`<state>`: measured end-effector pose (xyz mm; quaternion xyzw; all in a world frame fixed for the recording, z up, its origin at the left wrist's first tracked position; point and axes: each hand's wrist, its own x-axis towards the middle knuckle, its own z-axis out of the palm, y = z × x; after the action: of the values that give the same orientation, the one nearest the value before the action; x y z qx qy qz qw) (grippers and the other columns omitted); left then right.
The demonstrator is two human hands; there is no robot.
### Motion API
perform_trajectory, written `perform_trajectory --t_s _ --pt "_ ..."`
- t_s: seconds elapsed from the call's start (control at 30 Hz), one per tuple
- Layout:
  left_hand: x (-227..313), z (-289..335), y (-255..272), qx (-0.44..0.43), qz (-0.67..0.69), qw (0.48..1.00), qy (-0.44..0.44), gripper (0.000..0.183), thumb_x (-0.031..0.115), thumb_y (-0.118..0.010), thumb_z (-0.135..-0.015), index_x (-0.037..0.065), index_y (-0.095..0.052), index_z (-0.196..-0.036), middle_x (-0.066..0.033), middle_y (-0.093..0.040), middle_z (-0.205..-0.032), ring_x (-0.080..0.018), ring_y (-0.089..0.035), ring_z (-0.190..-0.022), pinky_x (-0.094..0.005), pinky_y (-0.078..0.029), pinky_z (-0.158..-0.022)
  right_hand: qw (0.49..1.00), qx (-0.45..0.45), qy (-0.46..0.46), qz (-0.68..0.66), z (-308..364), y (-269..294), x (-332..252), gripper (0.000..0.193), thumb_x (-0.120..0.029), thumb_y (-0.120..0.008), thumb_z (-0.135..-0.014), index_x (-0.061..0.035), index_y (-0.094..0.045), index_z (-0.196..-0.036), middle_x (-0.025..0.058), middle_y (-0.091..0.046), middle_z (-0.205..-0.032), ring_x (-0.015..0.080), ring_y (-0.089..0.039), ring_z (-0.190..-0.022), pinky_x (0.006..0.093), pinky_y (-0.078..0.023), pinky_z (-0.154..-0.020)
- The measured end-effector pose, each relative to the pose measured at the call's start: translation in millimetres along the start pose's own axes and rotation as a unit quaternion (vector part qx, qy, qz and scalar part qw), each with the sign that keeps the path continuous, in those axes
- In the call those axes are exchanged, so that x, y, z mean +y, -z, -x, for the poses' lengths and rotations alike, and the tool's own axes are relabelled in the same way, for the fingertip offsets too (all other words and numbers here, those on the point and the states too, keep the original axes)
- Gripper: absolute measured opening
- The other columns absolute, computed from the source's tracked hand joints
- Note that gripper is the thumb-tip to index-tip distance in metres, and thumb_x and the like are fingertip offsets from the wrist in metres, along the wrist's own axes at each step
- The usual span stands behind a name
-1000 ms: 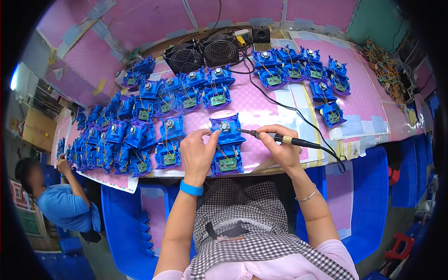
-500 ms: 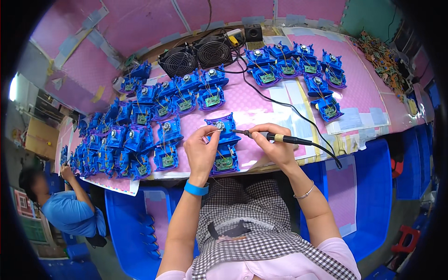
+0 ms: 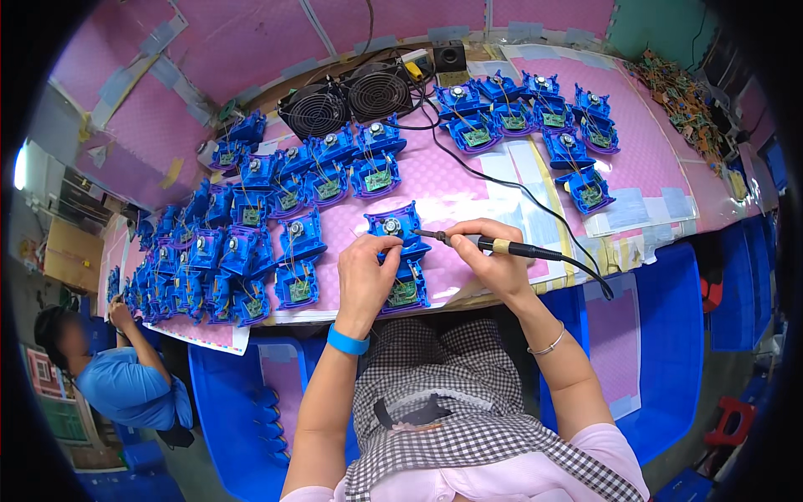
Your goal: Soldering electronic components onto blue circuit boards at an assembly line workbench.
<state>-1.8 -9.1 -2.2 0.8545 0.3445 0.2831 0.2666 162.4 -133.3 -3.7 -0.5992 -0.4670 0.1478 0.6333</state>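
Note:
In front of me, at the table's near edge, lies a blue plastic housing [image 3: 407, 219] with a round silver speaker [image 3: 391, 227] in it. A second blue part with a green circuit board [image 3: 402, 294] sits just below, partly covered by my left hand [image 3: 365, 274]. That hand's thumb and fingertips are drawn together over the lower edge of the housing; whatever they pinch is too small to make out. My right hand [image 3: 495, 258] grips a soldering iron [image 3: 510, 248] by its handle, its tip pointing left at the housing beside the speaker.
Several similar blue assemblies [image 3: 205, 251] crowd the left side, with more [image 3: 510, 117] at the back right. Two black fans [image 3: 376, 90] stand behind. A black cable [image 3: 535, 201] crosses the pink table. Loose boards [image 3: 682, 100] are heaped far right. A co-worker [image 3: 134, 385] is at the left.
My left fingertips have moved slightly down and right from beside the speaker, and the thin wire seen at them no longer shows. The soldering iron has hardly moved.

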Motion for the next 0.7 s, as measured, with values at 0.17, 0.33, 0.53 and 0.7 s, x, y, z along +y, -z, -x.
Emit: perform_trajectory --t_s 0.17,0.33,0.53,0.7 --pt "0.1 -0.7 1.2 -0.005 -0.001 1.0 -0.01 0.011 0.008 -0.07 -0.078 0.005 -0.075 -0.088 -0.0115 -0.07 -0.081 -0.0216 -0.063 -0.07 -0.0321 -0.049 -0.063 1.0 -0.005 -0.005 0.005 0.5 -1.8 2.3 0.015 -0.005 -0.067 -0.08 0.0009 -0.072 -0.093 0.0108 -0.072 -0.081 0.0118 -0.065 -0.067 0.0231 -0.047 -0.057" --pt "-0.6 -0.8 1.5 -0.004 0.004 1.0 -0.017 0.011 0.008 -0.069 -0.078 0.005 -0.074 -0.087 -0.0112 -0.069 -0.079 -0.0218 -0.063 -0.069 -0.0326 -0.049 -0.063 1.0 0.005 0.004 0.007 -0.9 0.7 -3.1 0.015 -0.006 -0.067 -0.08 0.001 -0.072 -0.093 0.0115 -0.072 -0.082 0.0134 -0.065 -0.069 0.0243 -0.048 -0.06" --pt "1.6 -1.7 2.2 -0.01 0.003 1.0 -0.016 0.011 0.008 -0.07 -0.078 0.006 -0.074 -0.087 -0.0112 -0.068 -0.078 -0.0223 -0.063 -0.069 -0.033 -0.048 -0.063 1.0 0.009 0.007 0.001 -0.9 2.7 -3.9 0.016 -0.006 -0.067 -0.081 0.0017 -0.072 -0.093 0.0122 -0.072 -0.082 0.0149 -0.067 -0.072 0.0249 -0.05 -0.063" --pt "2.1 -1.4 3.0 -0.004 0.007 1.0 -0.02 0.011 0.008 -0.07 -0.078 0.006 -0.074 -0.088 -0.0111 -0.068 -0.079 -0.0226 -0.063 -0.069 -0.0331 -0.048 -0.063 1.0 0.01 0.005 0.003 -0.5 3.7 -3.2 0.016 -0.007 -0.067 -0.081 0.002 -0.072 -0.094 0.0124 -0.072 -0.083 0.0152 -0.068 -0.072 0.025 -0.051 -0.064"
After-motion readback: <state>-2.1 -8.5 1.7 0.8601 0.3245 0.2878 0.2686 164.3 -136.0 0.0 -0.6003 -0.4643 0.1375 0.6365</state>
